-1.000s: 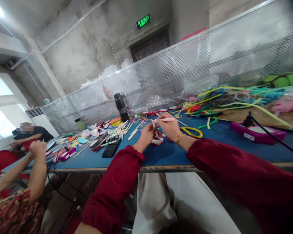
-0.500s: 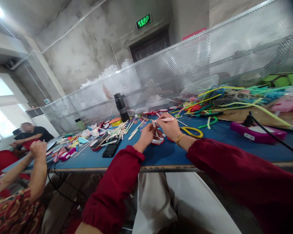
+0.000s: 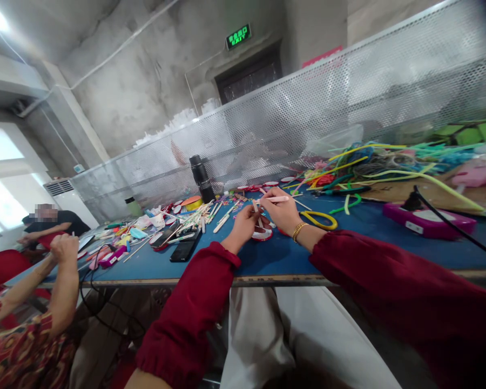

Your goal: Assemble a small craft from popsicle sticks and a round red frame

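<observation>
Holding a pale pink pen-like tool (image 3: 281, 199) in closed fingers, the right hand (image 3: 281, 209) sits just beside the left hand (image 3: 244, 222) — its curled fingers pinching a pale strip (image 3: 255, 205), tilted near upright, over a red-rimmed white disc (image 3: 262, 234) at the blue table (image 3: 281, 262).

I sit in what looks like a shared handicraft workshop, its raw grey wall (image 3: 121, 86) fitted with a lit green exit sign (image 3: 238, 37) above a dark doorway (image 3: 251, 75). A perforated metal partition (image 3: 259, 129) lines the far edge of my long blue worktable (image 3: 287, 265), littered with wooden sticks (image 3: 222, 222), colored strands (image 3: 389, 162) and a corded purple box (image 3: 427, 222) at right. To the near left, a person in patterned clothing (image 3: 20, 346) sits at the same table; another, in black (image 3: 75, 220), sits farther off.
</observation>
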A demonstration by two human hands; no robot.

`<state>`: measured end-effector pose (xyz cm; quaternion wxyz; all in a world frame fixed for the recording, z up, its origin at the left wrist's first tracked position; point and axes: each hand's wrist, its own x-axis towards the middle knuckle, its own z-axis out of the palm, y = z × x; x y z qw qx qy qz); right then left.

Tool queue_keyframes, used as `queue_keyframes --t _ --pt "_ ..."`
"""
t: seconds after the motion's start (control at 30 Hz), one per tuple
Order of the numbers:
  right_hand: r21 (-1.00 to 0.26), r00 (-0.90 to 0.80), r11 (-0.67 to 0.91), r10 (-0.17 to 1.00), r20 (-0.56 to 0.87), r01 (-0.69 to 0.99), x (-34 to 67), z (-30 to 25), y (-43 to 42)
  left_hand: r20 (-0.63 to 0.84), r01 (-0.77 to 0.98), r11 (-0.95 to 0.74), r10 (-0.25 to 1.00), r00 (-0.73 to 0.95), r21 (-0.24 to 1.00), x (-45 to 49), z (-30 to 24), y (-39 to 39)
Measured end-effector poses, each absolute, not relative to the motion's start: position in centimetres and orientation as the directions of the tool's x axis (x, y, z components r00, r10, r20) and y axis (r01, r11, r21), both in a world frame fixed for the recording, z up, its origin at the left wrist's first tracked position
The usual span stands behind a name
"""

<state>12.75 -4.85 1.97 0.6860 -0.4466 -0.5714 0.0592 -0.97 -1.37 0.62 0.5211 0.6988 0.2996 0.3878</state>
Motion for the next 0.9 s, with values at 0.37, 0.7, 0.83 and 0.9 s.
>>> queue_keyframes --t 0.37,0.7,0.83,0.9 --pt "-0.676 0.373 0.626 0.563 0.737 0.389 12.95 1.98 -4.23 0.219 0.043 -0.273 0.846 0.487 0.961 -1.11 0.96 -1.48" --pt "-0.686 0.402 0.611 0.557 0.727 0.395 13.07 2.4 -4.66 0.181 0.017 -0.214 0.861 0.475 0.977 -1.06 1.0 -1.6" --pt "-0.707 0.402 0.597 0.582 0.707 0.379 13.29 2.05 -4.11 0.167 0.025 -0.201 0.869 0.467 0.979 -1.0 1.02 -1.57" --pt "-0.712 0.397 0.601 0.592 0.701 0.363 13.32 1.93 -3.91 0.169 0.031 -0.207 0.87 0.463 0.978 -0.97 0.99 -1.53"
